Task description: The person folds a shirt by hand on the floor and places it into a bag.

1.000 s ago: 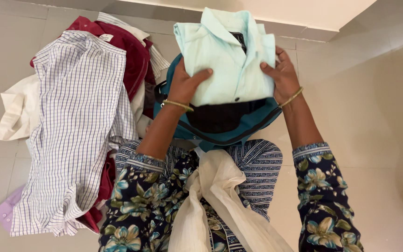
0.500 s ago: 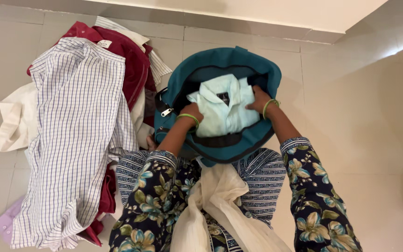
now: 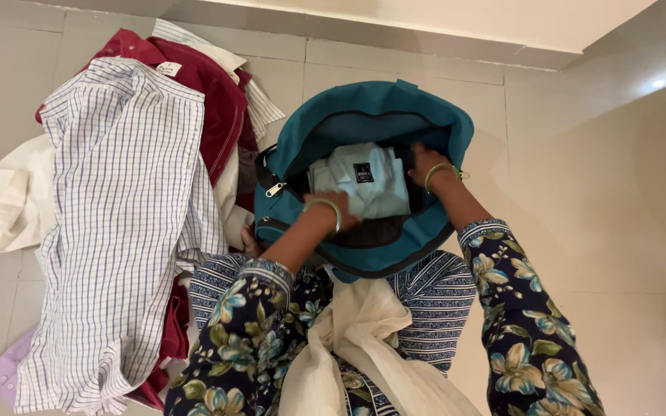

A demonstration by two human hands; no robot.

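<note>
The folded pale-green shirt (image 3: 360, 181) lies inside the open teal bag (image 3: 371, 115) on the floor, between both hands: the left hand (image 3: 341, 208) presses its near edge, the right hand (image 3: 424, 163) its right side, fingers hidden so grip unclear.

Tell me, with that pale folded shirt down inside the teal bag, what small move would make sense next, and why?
Probably let go and draw both hands out. The folded pale shirt lies flat, low inside the open teal bag, with the left hand at its near edge and the right hand at its side. More shirts, the checked shirt on top, lie heaped beside the bag.
</note>
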